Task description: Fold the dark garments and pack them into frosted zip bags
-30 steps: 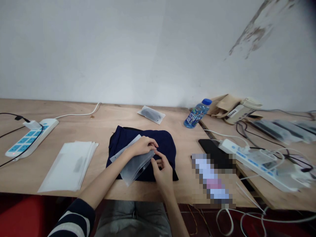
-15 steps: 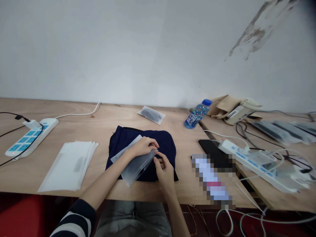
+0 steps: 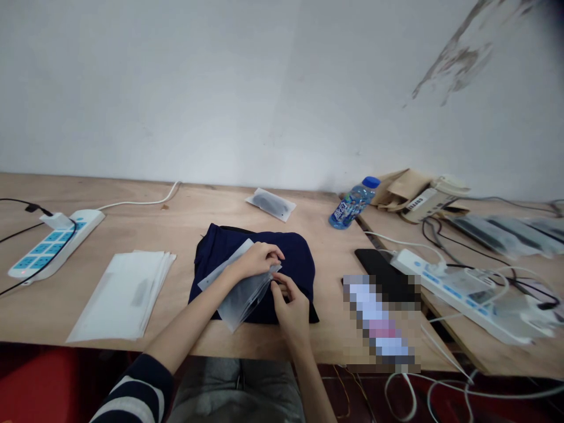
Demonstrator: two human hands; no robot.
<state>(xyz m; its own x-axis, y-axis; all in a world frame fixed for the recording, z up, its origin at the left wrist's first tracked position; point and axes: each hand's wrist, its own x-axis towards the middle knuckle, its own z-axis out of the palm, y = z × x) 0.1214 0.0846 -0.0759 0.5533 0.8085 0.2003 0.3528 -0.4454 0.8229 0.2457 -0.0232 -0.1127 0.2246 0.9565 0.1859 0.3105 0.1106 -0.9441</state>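
A frosted plastic zip bag [image 3: 240, 298] lies tilted over a folded navy cloth [image 3: 299, 258] in the middle of the wooden table [image 3: 194, 205]. My left hand [image 3: 255, 259] grips the bag's upper edge near its open end. My right hand [image 3: 291, 302] pinches the same end of the bag from the near side, fingers at the opening. A second pale bag or flap [image 3: 220, 269] shows under my left wrist.
A stack of frosted bags [image 3: 126, 294] lies left of the cloth, a white power strip [image 3: 53, 244] further left. A filled bag [image 3: 270, 204] sits near the wall. To the right lie a water bottle [image 3: 353, 202], a black phone [image 3: 383, 273], another power strip [image 3: 458, 288] and cables.
Both hands stay at the bag's open end; my right hand's fingers shifted slightly along the edge. The cloth and the rest have not moved.
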